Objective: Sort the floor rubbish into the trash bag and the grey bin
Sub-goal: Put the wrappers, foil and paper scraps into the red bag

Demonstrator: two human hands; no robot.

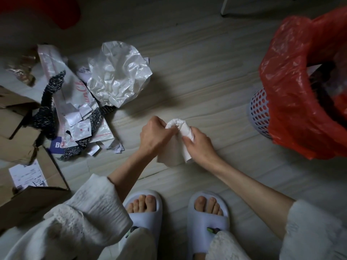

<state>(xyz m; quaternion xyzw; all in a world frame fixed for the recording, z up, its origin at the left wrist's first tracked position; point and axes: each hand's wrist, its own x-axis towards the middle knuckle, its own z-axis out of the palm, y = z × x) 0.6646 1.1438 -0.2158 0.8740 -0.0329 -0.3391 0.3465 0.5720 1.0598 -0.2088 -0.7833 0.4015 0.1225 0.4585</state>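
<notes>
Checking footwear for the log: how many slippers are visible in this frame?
2. One slipper is at bottom centre, left of the other slipper; both are on the person's feet, toes showing, heels hidden by the trouser legs.

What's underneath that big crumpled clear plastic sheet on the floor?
The crumpled plastic sheet lies on torn paper scraps and a white mailer bag. Whatever sits under its middle is hidden.

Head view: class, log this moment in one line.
both hands grip white tissue | red-lined grey bin at right | rubbish pile at left
</notes>
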